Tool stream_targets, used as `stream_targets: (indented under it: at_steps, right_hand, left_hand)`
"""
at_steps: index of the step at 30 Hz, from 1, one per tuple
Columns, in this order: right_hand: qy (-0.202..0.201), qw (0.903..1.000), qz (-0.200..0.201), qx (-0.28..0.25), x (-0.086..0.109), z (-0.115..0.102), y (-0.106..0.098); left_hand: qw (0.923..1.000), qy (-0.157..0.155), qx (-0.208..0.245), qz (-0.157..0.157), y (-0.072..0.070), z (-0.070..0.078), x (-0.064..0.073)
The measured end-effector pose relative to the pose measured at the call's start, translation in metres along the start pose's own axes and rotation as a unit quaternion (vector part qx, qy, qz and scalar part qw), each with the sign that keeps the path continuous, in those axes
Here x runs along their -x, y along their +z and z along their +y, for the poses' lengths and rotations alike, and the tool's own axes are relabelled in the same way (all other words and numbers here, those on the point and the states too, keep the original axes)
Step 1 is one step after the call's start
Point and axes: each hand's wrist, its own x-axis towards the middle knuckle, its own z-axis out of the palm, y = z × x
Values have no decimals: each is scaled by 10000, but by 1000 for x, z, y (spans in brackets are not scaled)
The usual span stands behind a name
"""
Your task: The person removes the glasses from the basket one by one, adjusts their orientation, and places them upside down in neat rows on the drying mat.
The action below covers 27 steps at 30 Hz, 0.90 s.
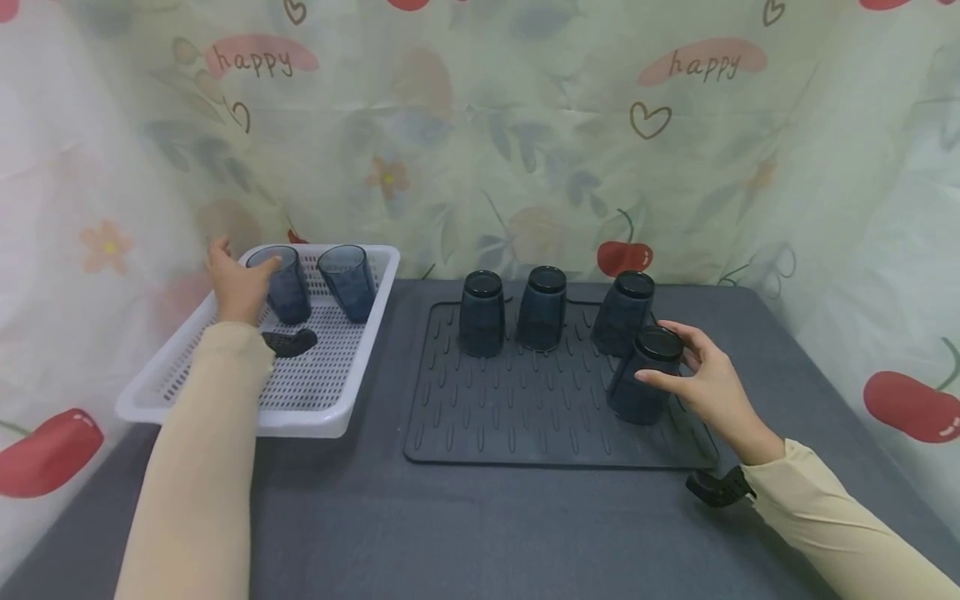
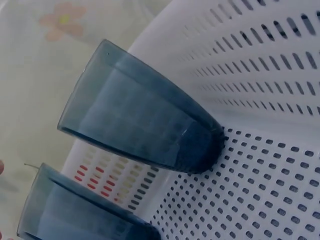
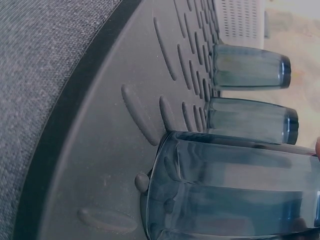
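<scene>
Curtain (image 1: 465, 179) printed with cherries, flowers and the word "happy", hanging behind a grey table (image 1: 457, 533) and at both its sides. Basket (image 1: 300, 423), white and perforated, toward the table's back left corner. Mat (image 1: 487, 421), dark and ridged, to the right of the basket near the table's back edge, the two standing apart. Sleeves, both cream, reaching in over the table's front edge: left sleeve (image 1: 202, 467) across the basket's left edge, right sleeve (image 1: 840, 517) toward the mat's front right corner. Left hand (image 1: 242, 283) at the basket's back left corner, just beside the left basket glass (image 1: 290, 292); thumb spread from the fingers, the grip released; whether the thumb touches the rim I cannot tell. Right hand (image 1: 716, 392) at the mat's right edge, grasping the front glass (image 1: 641, 392) near its upturned base, thumb on the near side, fingers on the far side. Front glass upside down at the mat's right edge, toward the front. Three more glasses (image 1: 482, 317), likewise inverted, in a row near the mat's back edge. Left basket glass and right basket glass (image 1: 354, 287) mouth up, tilted toward the basket's back edge. All glasses blue-grey and see-through. Black device (image 1: 720, 486) at the right wrist; another at the left.
</scene>
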Motion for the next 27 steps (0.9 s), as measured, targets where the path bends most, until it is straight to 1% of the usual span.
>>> stream_targets:
  at_steps: [4, 8, 16, 27]
  right_hand:
    - [6, 10000, 9, -3, -1, 0, 1]
    - [32, 10000, 15, 20, -1, 0, 1]
    - [66, 9999, 34, 77, 1, 0, 0]
    - [65, 10000, -13, 49, 0, 0, 1]
  left_hand:
    - [9999, -85, -55, -89, 0, -1, -2]
    - [9998, -81, -90, -132, 0, 0, -2]
    - [9990, -183, -211, -336, 4, 3, -1]
    - [9986, -217, -329, -358, 9, 0, -7]
